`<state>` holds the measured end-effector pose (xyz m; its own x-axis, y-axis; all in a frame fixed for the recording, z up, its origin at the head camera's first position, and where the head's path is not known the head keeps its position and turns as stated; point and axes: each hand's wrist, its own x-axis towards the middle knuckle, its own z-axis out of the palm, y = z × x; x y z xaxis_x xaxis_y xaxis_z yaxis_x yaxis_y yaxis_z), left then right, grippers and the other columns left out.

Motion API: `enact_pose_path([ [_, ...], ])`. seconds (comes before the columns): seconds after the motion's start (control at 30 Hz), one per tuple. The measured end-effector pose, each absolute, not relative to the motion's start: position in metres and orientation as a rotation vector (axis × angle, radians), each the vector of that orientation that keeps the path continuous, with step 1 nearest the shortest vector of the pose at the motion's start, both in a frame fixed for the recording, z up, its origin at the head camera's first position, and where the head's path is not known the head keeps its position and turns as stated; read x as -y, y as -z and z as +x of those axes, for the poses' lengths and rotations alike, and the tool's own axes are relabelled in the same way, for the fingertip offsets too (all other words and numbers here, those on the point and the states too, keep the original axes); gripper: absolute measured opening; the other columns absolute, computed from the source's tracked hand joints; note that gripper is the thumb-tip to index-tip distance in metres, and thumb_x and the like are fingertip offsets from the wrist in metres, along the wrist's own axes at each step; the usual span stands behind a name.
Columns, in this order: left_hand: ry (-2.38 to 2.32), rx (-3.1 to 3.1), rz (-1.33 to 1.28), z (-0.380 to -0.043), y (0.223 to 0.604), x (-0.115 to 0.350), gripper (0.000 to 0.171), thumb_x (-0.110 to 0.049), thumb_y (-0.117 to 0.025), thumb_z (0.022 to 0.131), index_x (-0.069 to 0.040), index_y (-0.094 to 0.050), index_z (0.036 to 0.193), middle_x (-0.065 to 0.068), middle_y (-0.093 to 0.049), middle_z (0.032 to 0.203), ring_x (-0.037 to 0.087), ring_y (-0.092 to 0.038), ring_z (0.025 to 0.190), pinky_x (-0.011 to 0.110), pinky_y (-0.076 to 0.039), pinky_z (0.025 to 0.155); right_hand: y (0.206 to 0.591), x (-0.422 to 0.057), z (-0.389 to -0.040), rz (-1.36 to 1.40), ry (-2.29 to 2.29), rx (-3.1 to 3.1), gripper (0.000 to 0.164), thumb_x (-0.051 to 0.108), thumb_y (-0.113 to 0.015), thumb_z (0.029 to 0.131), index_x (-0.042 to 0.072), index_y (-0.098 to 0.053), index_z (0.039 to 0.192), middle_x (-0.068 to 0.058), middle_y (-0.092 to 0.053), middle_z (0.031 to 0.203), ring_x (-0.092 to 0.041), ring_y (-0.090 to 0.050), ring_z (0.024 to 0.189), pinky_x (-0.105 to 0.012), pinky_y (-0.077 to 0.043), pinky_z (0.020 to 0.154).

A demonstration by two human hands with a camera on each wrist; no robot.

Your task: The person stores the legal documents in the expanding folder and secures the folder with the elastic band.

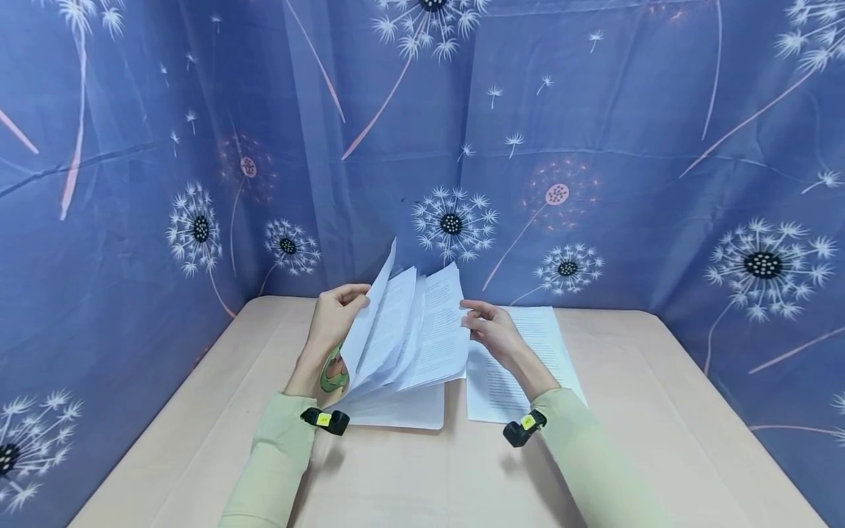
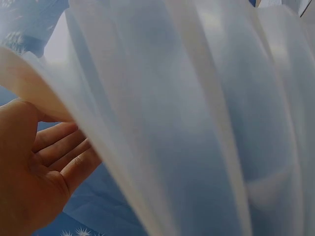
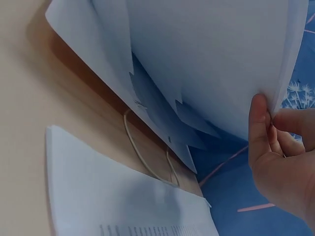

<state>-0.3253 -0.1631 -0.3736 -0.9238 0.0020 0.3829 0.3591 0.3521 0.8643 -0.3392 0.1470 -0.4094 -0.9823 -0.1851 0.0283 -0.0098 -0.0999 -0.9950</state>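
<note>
A folder (image 1: 403, 409) of several leaves stands partly fanned out at the middle of the table. Text shows on its pages (image 1: 439, 323), and the leaves (image 2: 167, 123) look translucent in the left wrist view. My left hand (image 1: 333, 315) holds the raised front cover by its left edge, thumb on the inner side and fingers behind. A green and orange picture (image 1: 334, 372) shows on that cover. At the other side, my right hand (image 1: 498, 334) pinches the right edge of some leaves between thumb and fingers. The lower back cover lies on the table.
A stack of printed sheets (image 1: 554, 345) lies right of the folder, partly under my right forearm. In the right wrist view a thin pale cord (image 3: 133, 145) loops from the folder. A blue dandelion-print curtain (image 1: 422, 147) hangs behind the table (image 1: 396, 477).
</note>
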Motion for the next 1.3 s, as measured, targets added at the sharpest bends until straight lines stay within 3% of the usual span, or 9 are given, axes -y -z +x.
enact_pose_path([
  [0.4,1.62,2.293,-0.329,-0.325,0.371,0.162,0.029,-0.022,-0.062,0.094,-0.013,-0.073,0.119,0.011,-0.075,0.107,0.024,-0.069,0.102,0.031,-0.051,0.082,0.417,-0.13,-0.341,-0.234,2.24,-2.02,0.046,-0.003,-0.056,0.096,-0.007,-0.047,0.141,0.002,-0.051,0.09,-0.007,-0.057,0.079,-0.019,-0.047,0.066],
  [0.7,1.685,2.296,-0.321,-0.324,0.368,0.162,0.029,-0.018,-0.062,0.096,-0.009,-0.071,0.122,0.017,-0.074,0.112,0.029,-0.067,0.108,0.043,-0.05,0.095,0.419,-0.123,-0.341,-0.218,2.231,-2.029,0.047,-0.003,-0.056,0.096,-0.008,-0.046,0.141,0.002,-0.05,0.091,-0.006,-0.056,0.077,-0.018,-0.047,0.064],
  [0.93,1.685,2.312,-0.292,-0.317,0.36,0.159,0.031,-0.011,-0.06,0.096,-0.001,-0.068,0.124,0.022,-0.072,0.112,0.034,-0.067,0.109,0.037,-0.05,0.089,0.421,-0.12,-0.339,-0.266,2.198,-1.985,0.049,-0.005,-0.055,0.095,-0.009,-0.044,0.142,0.001,-0.054,0.091,-0.007,-0.059,0.073,-0.021,-0.052,0.065],
  [1.13,1.71,2.283,-0.307,-0.32,0.364,0.161,0.03,-0.015,-0.062,0.096,-0.006,-0.07,0.123,0.02,-0.073,0.112,0.031,-0.067,0.109,0.043,-0.05,0.096,0.421,-0.116,-0.338,-0.244,2.119,-2.076,0.051,-0.001,-0.061,0.092,-0.005,-0.049,0.142,-0.001,-0.057,0.097,-0.006,-0.057,0.073,-0.019,-0.048,0.061],
  [1.3,1.714,2.254,-0.322,-0.323,0.367,0.161,0.028,-0.018,-0.063,0.095,-0.01,-0.072,0.12,0.016,-0.074,0.109,0.027,-0.068,0.106,0.042,-0.051,0.094,0.421,-0.111,-0.338,-0.227,2.091,-2.165,0.048,0.001,-0.067,0.089,-0.004,-0.053,0.136,-0.005,-0.063,0.101,-0.005,-0.055,0.069,-0.02,-0.045,0.058],
])
